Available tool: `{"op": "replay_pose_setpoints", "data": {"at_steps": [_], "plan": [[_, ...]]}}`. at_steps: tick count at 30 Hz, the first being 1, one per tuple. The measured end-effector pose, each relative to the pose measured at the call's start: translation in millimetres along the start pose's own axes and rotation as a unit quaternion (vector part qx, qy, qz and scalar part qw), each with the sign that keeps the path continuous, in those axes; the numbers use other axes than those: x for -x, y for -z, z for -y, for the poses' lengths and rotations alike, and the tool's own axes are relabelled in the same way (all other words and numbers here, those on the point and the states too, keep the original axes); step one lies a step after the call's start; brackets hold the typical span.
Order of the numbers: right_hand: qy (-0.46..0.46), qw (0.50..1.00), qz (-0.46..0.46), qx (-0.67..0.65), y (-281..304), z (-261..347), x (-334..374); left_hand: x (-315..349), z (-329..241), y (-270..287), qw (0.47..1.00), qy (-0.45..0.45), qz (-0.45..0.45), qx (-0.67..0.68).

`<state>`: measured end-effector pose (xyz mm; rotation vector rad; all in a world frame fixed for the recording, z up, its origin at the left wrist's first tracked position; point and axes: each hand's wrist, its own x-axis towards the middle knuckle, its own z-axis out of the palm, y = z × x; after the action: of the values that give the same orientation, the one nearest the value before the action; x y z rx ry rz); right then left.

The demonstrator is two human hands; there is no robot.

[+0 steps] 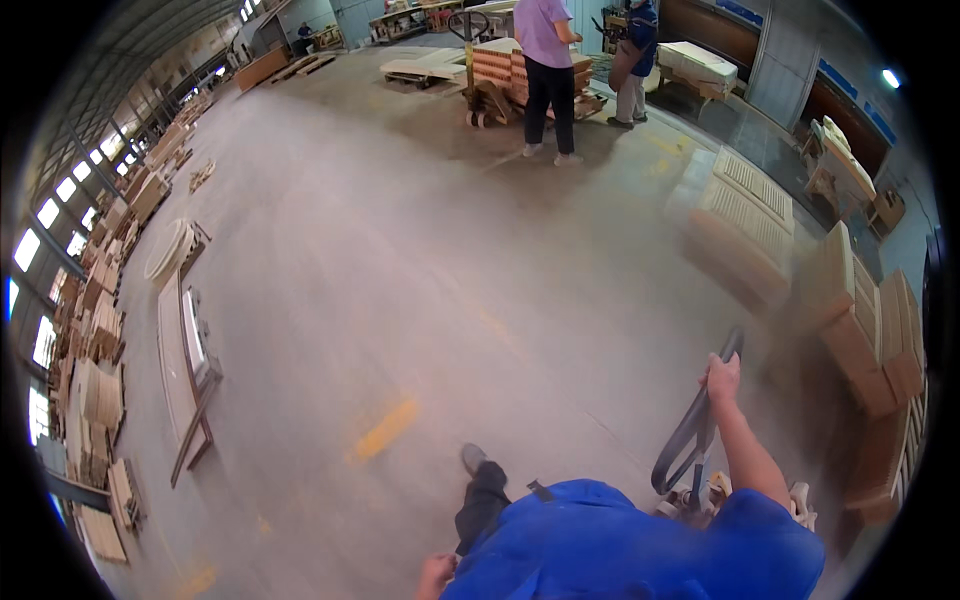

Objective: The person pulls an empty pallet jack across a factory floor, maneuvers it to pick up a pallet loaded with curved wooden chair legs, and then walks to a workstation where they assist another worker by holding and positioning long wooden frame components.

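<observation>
My right hand (722,378) is closed around the top of a black loop handle (677,443), which leans up at my right side like a pallet jack's. Below the handle, pale metal or wooden parts (720,490) show beside my blue shirt, mostly hidden by my arm and body. My left hand (437,573) hangs low by my left leg at the bottom edge. It looks loosely curled, but its fingers are blurred and partly hidden, so I cannot tell whether it holds anything. One of my shoes (473,459) is stepping out on the concrete floor.
Stacked slatted wooden panels (745,215) and brown stacks (870,320) stand along the right. Ahead, a person in a purple shirt (545,60) and another person (635,60) stand by a loaded pallet jack (478,80). Long wooden frames (180,370) and wood stacks (100,400) line the left.
</observation>
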<state>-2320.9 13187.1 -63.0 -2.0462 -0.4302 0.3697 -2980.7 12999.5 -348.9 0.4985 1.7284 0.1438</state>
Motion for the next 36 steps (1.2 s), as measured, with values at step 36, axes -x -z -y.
{"op": "replay_pose_setpoints", "data": {"at_steps": [36], "plan": [[0.011, 0.999, 0.004, 0.032, -1080.4, 569.6, -37.0, -594.1, -859.3, 717.2, 0.995, -0.096, 0.014, -0.023]]}}
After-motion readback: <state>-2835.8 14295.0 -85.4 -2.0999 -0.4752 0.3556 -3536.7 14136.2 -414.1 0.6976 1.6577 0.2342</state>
